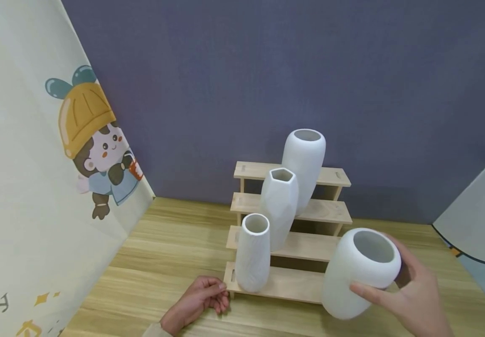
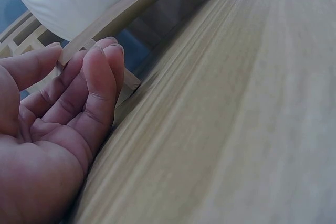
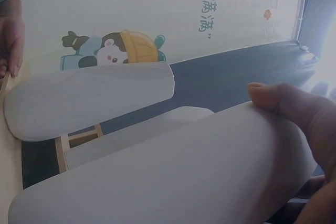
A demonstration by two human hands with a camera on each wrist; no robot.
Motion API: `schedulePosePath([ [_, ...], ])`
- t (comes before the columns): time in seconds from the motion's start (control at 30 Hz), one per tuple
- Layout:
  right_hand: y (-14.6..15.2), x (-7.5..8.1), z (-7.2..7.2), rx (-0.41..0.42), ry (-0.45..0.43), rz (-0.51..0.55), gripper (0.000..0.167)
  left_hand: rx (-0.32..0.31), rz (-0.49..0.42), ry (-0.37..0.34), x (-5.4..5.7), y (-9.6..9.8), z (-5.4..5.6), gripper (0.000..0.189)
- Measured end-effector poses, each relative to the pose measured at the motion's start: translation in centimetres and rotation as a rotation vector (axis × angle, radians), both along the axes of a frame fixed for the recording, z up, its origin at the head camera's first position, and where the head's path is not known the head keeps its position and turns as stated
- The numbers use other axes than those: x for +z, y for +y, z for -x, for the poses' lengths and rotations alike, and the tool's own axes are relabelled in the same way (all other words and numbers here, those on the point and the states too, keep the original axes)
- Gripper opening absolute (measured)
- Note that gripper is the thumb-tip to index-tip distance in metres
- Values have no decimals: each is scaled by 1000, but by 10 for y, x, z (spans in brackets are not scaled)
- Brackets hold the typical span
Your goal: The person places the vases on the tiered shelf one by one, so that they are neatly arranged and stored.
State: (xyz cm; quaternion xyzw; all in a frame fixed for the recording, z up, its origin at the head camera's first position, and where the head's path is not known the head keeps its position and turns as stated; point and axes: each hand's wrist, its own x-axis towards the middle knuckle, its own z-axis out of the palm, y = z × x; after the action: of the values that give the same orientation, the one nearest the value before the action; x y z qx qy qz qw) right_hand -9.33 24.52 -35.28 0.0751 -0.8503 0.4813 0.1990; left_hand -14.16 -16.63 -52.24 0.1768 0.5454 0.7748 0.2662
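A wide white vase (image 1: 347, 276), rounded at the shoulder, is gripped near its mouth by my right hand (image 1: 412, 285), thumb at the front and fingers behind. It leans over the right end of a stepped wooden stand (image 1: 294, 283). My left hand (image 1: 202, 297) pinches the left corner of the stand's lowest step, thumb (image 2: 39, 64) above and fingers below. A slim textured white vase (image 1: 252, 257) stands on that step at the left. Behind it rise a faceted white vase (image 1: 279, 206) and a tall smooth white vase (image 1: 304, 159) on higher steps.
The stand sits on a wood-grain tabletop (image 1: 162, 243) before a dark blue-grey backdrop (image 1: 225, 93). A pale panel (image 1: 19, 164) with a cartoon figure borders the left side; another printed panel (image 1: 478, 220) borders the right.
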Motion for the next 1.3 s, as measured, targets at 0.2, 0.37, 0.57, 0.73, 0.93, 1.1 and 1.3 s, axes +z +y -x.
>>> schedulePosePath([
  [0.2,0,4,4,-36,7,10,91,-5,-9,1,0,1,1,25],
  [0.37,1,8,10,-70,-5,14,90,0,-3,-2,0,1,1,25],
  [0.57,0,15,16,-71,13,47,87,6,-3,7,-2,1,2,25],
  [0.73,2,20,23,-95,5,41,87,-1,2,14,-3,0,2,26],
  [0.93,6,25,32,-117,-3,18,85,-3,-1,18,-4,0,3,27],
  [1.1,7,30,39,-110,23,11,84,0,9,6,-4,0,2,26],
  [1.3,8,32,47,-121,-15,7,82,2,9,9,-4,0,3,25],
])
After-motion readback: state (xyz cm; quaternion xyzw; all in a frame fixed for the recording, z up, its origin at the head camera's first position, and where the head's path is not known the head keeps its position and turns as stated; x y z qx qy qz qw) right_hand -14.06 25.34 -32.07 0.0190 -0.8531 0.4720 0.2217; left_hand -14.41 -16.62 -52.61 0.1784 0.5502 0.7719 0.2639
